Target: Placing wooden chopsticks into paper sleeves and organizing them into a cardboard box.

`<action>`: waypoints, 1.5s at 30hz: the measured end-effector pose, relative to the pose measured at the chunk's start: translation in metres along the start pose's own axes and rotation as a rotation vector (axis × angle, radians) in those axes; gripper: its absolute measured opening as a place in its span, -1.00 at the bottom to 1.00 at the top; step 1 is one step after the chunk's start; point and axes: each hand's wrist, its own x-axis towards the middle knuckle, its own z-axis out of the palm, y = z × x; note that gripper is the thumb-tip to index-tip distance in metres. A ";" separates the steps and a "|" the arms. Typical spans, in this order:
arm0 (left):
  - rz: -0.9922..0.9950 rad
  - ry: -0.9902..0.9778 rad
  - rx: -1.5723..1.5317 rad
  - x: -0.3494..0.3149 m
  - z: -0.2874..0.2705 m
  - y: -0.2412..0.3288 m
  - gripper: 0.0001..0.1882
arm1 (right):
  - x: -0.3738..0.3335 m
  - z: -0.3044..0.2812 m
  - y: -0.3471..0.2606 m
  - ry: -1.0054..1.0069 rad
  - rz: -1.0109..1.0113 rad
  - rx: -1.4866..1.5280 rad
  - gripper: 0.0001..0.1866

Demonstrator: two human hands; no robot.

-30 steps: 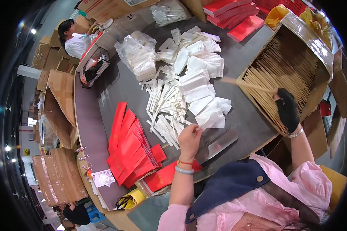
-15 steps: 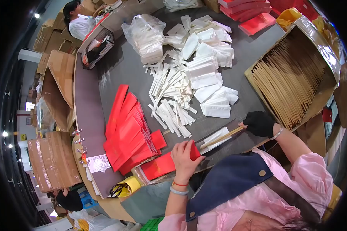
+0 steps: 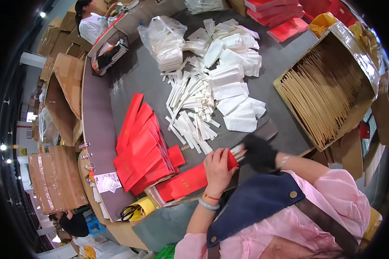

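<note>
My left hand grips a long red paper sleeve with gold print near its right end, which lies along the near table edge. At the sleeve's right mouth is my right hand, in a black glove and blurred by motion. Its fingertips close on the end of a bundle of wooden chopsticks and a white packet, mostly hidden inside the sleeve. More red sleeves lie fanned out to the left. Beyond my hands are loose narrow white paper strips and stacked white packets.
An open carton of wooden chopsticks stands at the right. A clear bag of white packets and red stacks sit at the back. Scissors rest in a yellow holder at the near left. A co-worker is at the far left.
My right hand has moved left with the chopsticks and white packet, which have slid mostly into the red sleeve. My left hand has shifted slightly right and up along with the sleeve.
</note>
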 end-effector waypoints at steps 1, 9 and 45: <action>0.003 -0.001 -0.001 0.000 0.000 -0.001 -0.25 | 0.008 0.008 -0.025 -0.095 -0.107 0.051 -0.69; 0.167 -0.414 0.210 0.018 -0.046 0.002 -0.64 | 0.013 -0.043 -0.047 -0.102 -0.216 -0.785 -0.35; -0.503 0.247 0.014 0.073 -0.014 -0.077 -0.68 | 0.002 -0.070 -0.030 0.256 -0.204 -0.633 -0.41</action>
